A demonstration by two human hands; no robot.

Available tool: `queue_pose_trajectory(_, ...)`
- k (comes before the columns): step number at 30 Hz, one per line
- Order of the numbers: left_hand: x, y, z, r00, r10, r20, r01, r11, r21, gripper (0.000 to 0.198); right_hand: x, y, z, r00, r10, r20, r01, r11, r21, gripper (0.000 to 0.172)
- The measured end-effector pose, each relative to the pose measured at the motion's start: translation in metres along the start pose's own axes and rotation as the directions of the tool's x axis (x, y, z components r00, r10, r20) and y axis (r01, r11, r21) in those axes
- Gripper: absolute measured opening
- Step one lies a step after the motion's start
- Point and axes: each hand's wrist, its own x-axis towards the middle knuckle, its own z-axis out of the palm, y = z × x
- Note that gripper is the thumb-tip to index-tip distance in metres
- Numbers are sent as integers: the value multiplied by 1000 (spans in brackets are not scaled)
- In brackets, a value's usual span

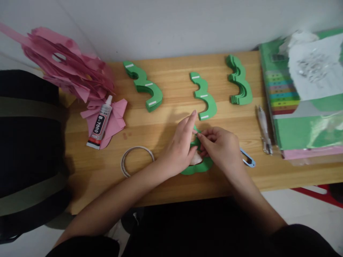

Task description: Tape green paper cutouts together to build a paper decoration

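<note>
My right hand (221, 146) is closed in a pinch at the upper part of a scalloped green paper cutout (199, 168) near the table's front edge. My left hand (183, 144) holds the same cutout from the left, its index finger stretched upward and its thumb bent onto the paper. Whatever lies between the right fingertips is too small to tell. Just beyond my hands lies a green paper cutout (211, 106) with short white strips on it. Farther left is a stack of similar green cutouts (156, 95), also bearing white strips. A third green stack (245, 89) shows no strips.
A roll of tape (123, 162) lies left of my hands, a blue-handled cutter (249, 160) and a pen (263, 125) to the right. A B-7000 glue tube (99, 125) rests on folded pink paper (118, 112). Green packs (316, 132) cover the right end; a dark bag (29, 150) stands left.
</note>
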Motion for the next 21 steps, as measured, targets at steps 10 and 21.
queue_pose_trajectory(10, 0, 1, 0, 1000, -24, 3, 24, 1000, -1, 95, -2, 0, 1, 984, -148, -102, 124, 970, -210, 18)
queue_pose_trajectory(21, 1, 0, -1, 1000, -6, -2, 6, 1000, 8, 92, -3, 0, -4, 996, -24, -86, 23, 1000, -9, 29)
